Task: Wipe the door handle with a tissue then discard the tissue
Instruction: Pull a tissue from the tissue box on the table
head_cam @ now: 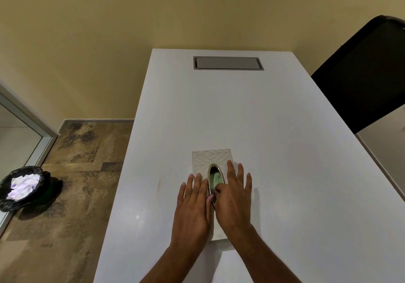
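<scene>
A pale patterned tissue box [210,156] lies flat on the white table [274,129]. Its oval, gold-rimmed opening shows a greenish-white tissue [215,178] inside. My left hand [192,208] lies flat on the box's left side, fingers straight and close together. My right hand [234,197] covers the right side, three fingers spread, while thumb and forefinger dip into the near end of the opening and pinch the tissue. No door handle is in view.
A black-lined bin [22,187] holding crumpled tissues stands on the brown tiled floor at the left, beside a grey door frame [28,118]. A black chair back [368,74] stands at the table's right. A grey cable hatch [228,63] sits at the table's far end.
</scene>
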{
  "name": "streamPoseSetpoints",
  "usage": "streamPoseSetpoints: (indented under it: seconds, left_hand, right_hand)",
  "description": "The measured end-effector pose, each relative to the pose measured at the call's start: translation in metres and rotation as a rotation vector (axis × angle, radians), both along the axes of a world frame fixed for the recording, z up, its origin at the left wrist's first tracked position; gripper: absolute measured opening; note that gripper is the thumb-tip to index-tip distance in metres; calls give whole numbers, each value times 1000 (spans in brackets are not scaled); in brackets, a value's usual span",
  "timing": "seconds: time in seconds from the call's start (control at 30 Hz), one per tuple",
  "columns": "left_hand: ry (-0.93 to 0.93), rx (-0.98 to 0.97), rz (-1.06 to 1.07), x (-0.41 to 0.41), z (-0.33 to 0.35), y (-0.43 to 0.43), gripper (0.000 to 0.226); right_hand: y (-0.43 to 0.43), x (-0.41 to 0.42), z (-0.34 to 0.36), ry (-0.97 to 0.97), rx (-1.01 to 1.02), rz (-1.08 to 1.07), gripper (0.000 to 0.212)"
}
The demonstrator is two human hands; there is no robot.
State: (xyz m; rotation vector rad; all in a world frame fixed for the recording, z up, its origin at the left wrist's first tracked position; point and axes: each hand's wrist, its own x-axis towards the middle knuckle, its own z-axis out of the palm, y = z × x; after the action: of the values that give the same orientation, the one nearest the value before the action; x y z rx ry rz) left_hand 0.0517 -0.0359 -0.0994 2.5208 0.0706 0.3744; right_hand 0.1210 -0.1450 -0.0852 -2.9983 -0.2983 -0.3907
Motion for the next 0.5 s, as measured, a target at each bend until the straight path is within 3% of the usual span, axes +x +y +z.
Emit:
streamPoseSetpoints:
  seconds: [0.17, 0.5]
  left_hand:
    - [-28, -29, 6, -1, 5, -1, 53]
    - [-4, 88, 31, 2, 1, -1, 52]
  right_hand:
    - [0, -1, 4, -13, -1, 8, 25]
    - [0, -1, 3, 22, 2, 16, 27]
